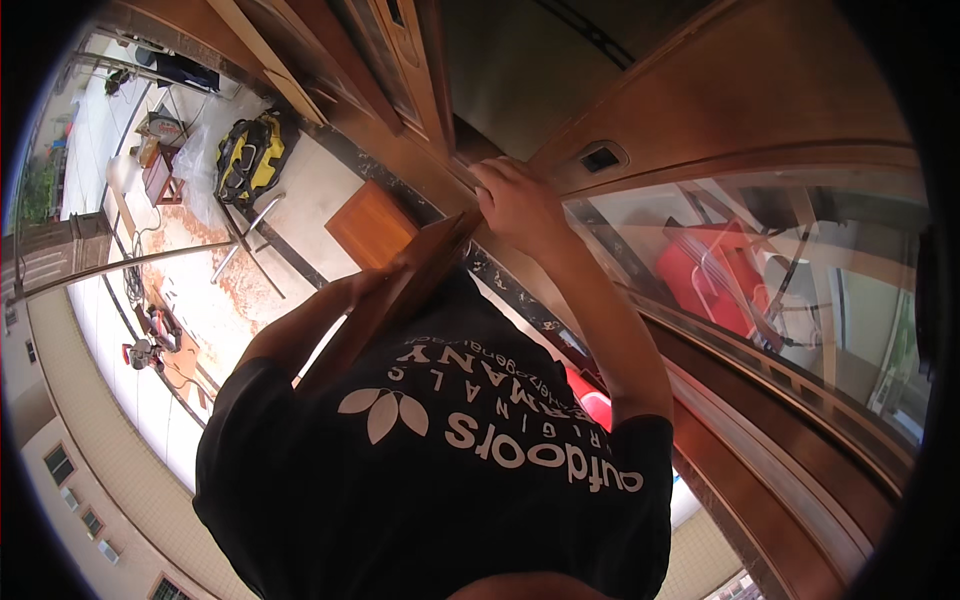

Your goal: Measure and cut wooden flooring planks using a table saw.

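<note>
A brown wooden panel (pixel 408 285), seen nearly edge-on, slants between my arms and in front of my black shirt. My left hand (pixel 372 284) meets the panel's left side, gripping it; most of its fingers are hidden. At the panel's far end, my right hand (pixel 515 203) is closed, its fingers curled over the edge beside the wooden door frame (pixel 425 90). The thumb of that hand is out of sight. Just beyond the panel, an orange-brown wooden block or stool top (pixel 372 228) stands on the floor.
Right of me is a sliding glass door (pixel 740 270) with a recessed handle (pixel 603 157); a red chair (pixel 710 275) shows through it. On the left lie a black-and-yellow bag (pixel 255 155), a metal stand (pixel 245 245), a power saw (pixel 150 345) and a cable (pixel 133 270).
</note>
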`<state>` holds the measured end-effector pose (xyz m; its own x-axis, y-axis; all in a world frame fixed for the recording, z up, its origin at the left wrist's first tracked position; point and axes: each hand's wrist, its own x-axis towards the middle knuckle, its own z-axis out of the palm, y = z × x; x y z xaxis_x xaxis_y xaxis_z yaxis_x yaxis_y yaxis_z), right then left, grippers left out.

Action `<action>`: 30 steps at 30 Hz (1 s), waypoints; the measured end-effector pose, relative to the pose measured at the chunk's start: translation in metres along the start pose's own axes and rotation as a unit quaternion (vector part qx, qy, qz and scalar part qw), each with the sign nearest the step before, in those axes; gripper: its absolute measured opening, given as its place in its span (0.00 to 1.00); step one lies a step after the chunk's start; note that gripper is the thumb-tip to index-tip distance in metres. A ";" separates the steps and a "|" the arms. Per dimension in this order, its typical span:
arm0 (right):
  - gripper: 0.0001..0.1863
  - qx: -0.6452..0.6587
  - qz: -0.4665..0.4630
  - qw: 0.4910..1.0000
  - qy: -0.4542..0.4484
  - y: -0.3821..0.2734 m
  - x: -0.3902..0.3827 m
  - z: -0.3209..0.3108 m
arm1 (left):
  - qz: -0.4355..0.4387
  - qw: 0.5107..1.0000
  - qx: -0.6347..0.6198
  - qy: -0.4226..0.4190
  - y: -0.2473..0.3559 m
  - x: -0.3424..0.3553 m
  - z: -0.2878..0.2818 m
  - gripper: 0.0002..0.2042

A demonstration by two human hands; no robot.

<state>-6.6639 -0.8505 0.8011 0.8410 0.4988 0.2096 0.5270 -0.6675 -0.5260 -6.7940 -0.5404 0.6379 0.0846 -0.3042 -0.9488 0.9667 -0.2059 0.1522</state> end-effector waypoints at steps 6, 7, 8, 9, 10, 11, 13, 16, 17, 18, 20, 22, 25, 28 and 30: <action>0.15 -0.331 -0.248 0.910 0.018 -0.029 0.169 0.055 | 0.078 0.982 -0.169 0.017 -0.063 -0.013 -0.002 0.43; 0.15 -0.385 -0.260 0.885 0.022 -0.032 0.192 0.064 | 0.084 0.978 -0.189 0.020 -0.083 -0.012 0.001 0.43; 0.16 -0.426 -0.250 0.870 0.009 -0.031 0.214 0.069 | 0.090 0.970 -0.226 0.026 -0.107 -0.005 0.007 0.43; 0.16 -0.465 -0.245 0.851 -0.001 -0.025 0.237 0.072 | 0.099 0.958 -0.268 0.033 -0.127 0.001 0.016 0.43; 0.17 -0.518 -0.224 0.825 -0.014 -0.012 0.255 0.074 | 0.122 0.949 -0.288 0.044 -0.144 0.002 0.030 0.44; 0.17 -0.566 -0.201 0.793 -0.096 -0.007 0.273 0.066 | 0.131 0.933 -0.331 0.050 -0.161 0.001 0.050 0.44; 0.17 -0.592 -0.243 0.766 -0.059 0.015 0.290 0.060 | 0.128 0.917 -0.372 0.072 -0.191 0.000 0.080 0.43; 0.17 -0.640 -0.231 0.726 -0.100 0.006 0.287 0.066 | 0.146 0.853 -0.490 0.108 -0.248 0.015 0.141 0.41; 0.17 -0.662 -0.230 0.710 -0.067 0.024 0.295 0.075 | 0.152 0.824 -0.533 0.120 -0.257 0.011 0.161 0.39; 0.17 -0.663 -0.233 0.708 -0.072 0.015 0.298 0.078 | 0.153 0.804 -0.561 0.122 -0.266 0.012 0.182 0.39; 0.17 -0.655 -0.234 0.711 -0.100 -0.013 0.293 0.077 | 0.195 0.747 -0.617 0.152 -0.287 0.017 0.228 0.37; 0.18 -0.648 -0.235 0.713 -0.126 -0.010 0.295 0.075 | 0.207 0.713 -0.650 0.165 -0.296 0.012 0.266 0.36; 0.18 -0.643 -0.228 0.719 -0.133 0.009 0.291 0.089 | 0.267 0.640 -0.691 0.204 -0.319 0.037 0.317 0.33; 0.18 -0.659 -0.236 0.704 -0.120 -0.003 0.275 0.077 | 0.309 0.547 -0.759 0.170 -0.338 0.061 0.359 0.31; 0.17 -0.657 -0.218 0.714 -0.106 0.011 0.270 0.070 | 0.280 0.503 -0.814 0.075 -0.348 0.064 0.370 0.28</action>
<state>-6.4399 -0.6844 0.7947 0.5975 0.7973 -0.0851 0.5097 -0.2957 0.8080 -7.2142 -0.8327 0.6263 0.3526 0.2082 -0.9123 -0.3129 0.9450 0.0947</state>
